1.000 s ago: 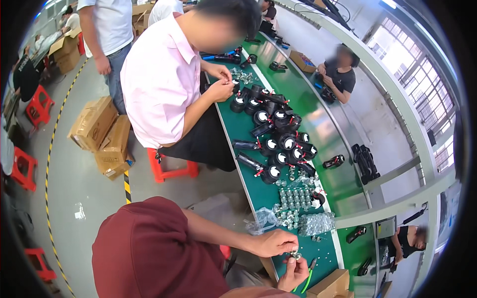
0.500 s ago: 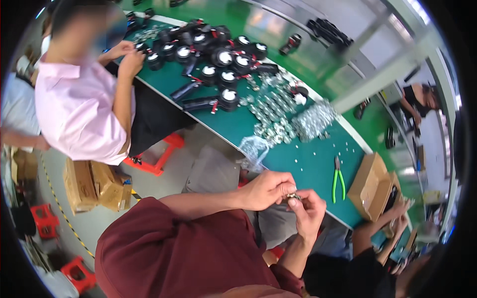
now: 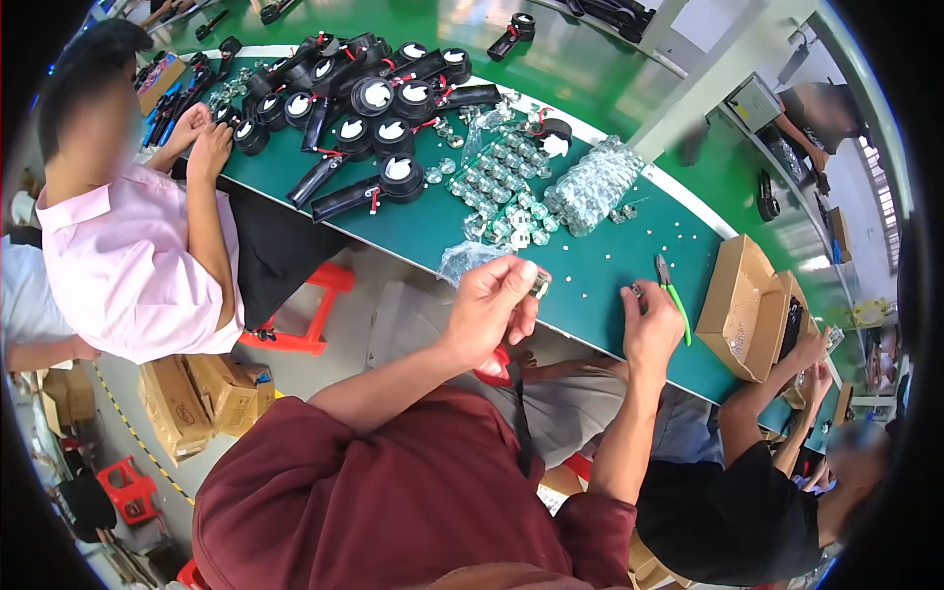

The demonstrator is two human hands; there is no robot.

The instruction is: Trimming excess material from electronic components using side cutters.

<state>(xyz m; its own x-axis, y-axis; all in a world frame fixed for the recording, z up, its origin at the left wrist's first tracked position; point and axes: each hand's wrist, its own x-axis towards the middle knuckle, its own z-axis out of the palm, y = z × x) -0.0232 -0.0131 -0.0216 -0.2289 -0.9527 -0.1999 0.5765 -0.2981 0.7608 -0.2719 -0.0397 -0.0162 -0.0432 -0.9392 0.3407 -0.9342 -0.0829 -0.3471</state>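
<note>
Left hand: clamped on small shiny metal part
Right hand: pinching small dark piece
Parts: mid-handling, I reckon; needs steady pinches

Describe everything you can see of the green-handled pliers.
The pliers have a dark, metal-looking head and slim, bright-green handles. They lie on the green tabletop, head pointing away from the person, between the right hand and an open cardboard box. The hand partly covers them; whether it touches them is unclear.
</note>
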